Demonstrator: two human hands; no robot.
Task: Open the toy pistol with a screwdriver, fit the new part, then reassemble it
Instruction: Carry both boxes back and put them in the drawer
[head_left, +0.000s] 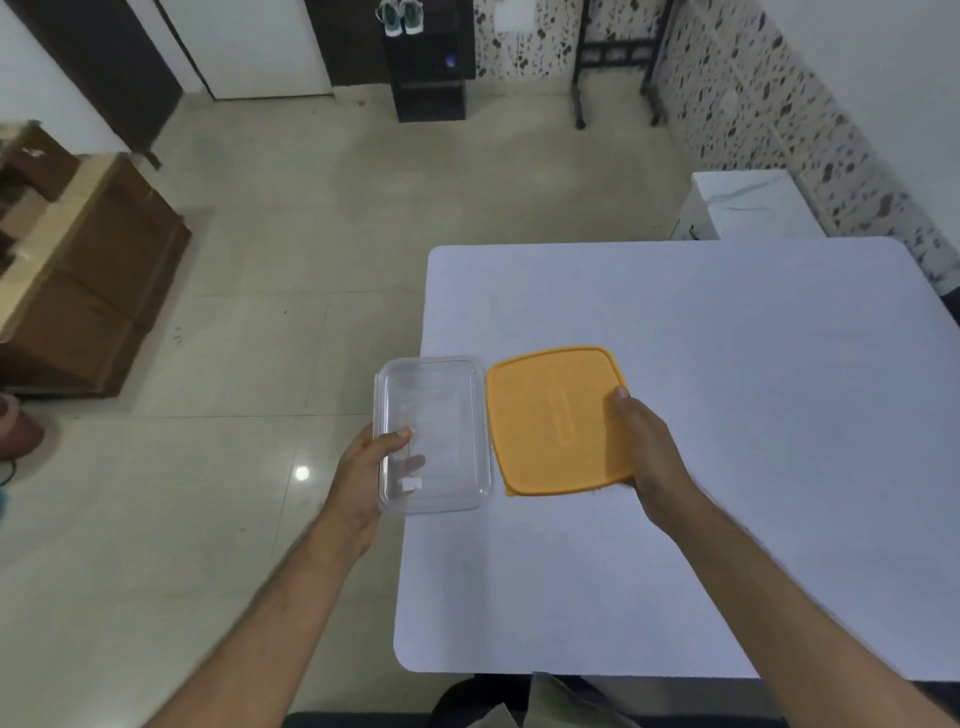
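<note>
— Hands, state? Left hand (371, 470) grasps a clear plastic container (434, 434) at the table's (727, 415) left edge, thumb over its rim; right hand (641, 447) grasps an orange-lidded box (556, 418) just beside it on the table.

— Toy pistol, position? Cannot tell; none is visible.

I find no legible text, brand, number or sign anywhere in my head-camera view. At centre frame, the orange lid (558, 421) carries a raised embossed strip down its middle, its characters too blurred for me to read. At lower centre-left, the clear plastic container (434, 434) bears a small white sticker (410, 485) near its lower edge, and I see no print on it. At upper right, the white box (748, 205) shows faint dark marks that I cannot resolve.
</note>
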